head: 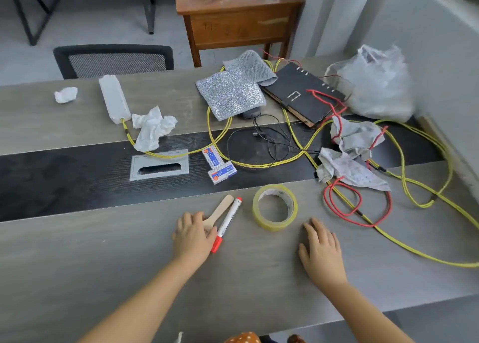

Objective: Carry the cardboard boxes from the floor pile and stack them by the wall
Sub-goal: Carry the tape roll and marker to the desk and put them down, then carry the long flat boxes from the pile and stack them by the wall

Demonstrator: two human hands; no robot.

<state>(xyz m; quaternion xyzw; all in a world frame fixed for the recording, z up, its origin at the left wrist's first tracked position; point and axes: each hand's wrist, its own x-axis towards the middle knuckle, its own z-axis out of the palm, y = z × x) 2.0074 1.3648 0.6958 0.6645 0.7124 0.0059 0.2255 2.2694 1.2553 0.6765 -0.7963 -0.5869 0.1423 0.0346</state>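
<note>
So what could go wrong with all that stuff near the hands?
The yellow cable loops over the table close to the right hand; a sweeping hand might snag it and drag the red wire and rags along. The red marker lies against the left hand and could roll off. No cardboard boxes are in view.

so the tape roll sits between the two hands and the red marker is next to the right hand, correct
Not quite: in the head view the red marker lies beside the left hand, not the right hand. The tape roll does sit between the two hands.
</note>
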